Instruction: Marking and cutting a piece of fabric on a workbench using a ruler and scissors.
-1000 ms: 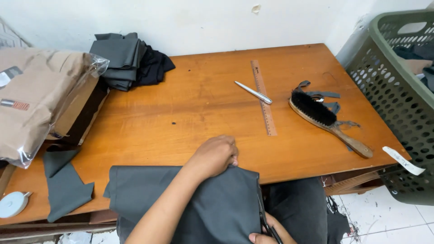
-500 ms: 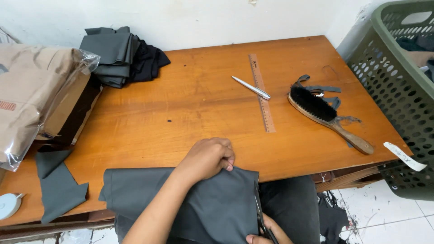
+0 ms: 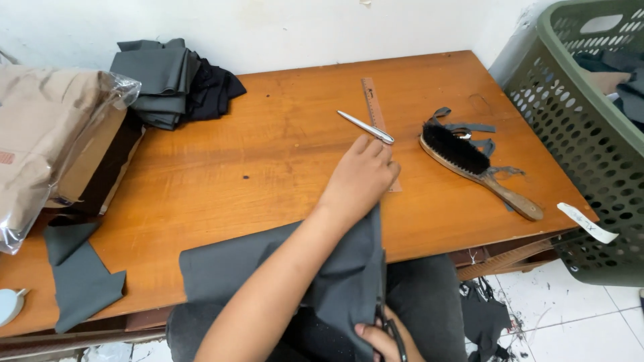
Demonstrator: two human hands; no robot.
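Note:
My left hand (image 3: 359,177) reaches across the wooden table (image 3: 268,167), fingers close together, their tips on the brown ruler (image 3: 374,114) just below a silver pen (image 3: 365,126). A dark grey fabric piece (image 3: 268,268) lies under that wrist and forearm and hangs over the table's near edge; whether the hand pinches it is hidden. At the bottom edge, my right hand (image 3: 376,338) grips black scissors (image 3: 392,328) at the fabric's lower right edge.
A wooden-handled black brush (image 3: 469,157) lies on grey scraps right of the ruler. Folded dark cloths (image 3: 171,80) sit at the back, a plastic-wrapped brown bundle (image 3: 47,141) at left, a grey offcut (image 3: 80,281) at front left. A green laundry basket (image 3: 583,134) stands at right.
My left hand has moved up and right from the fabric's top edge to the ruler and pen, and the fabric's edge has risen with it. The right hand stays low with the scissors.

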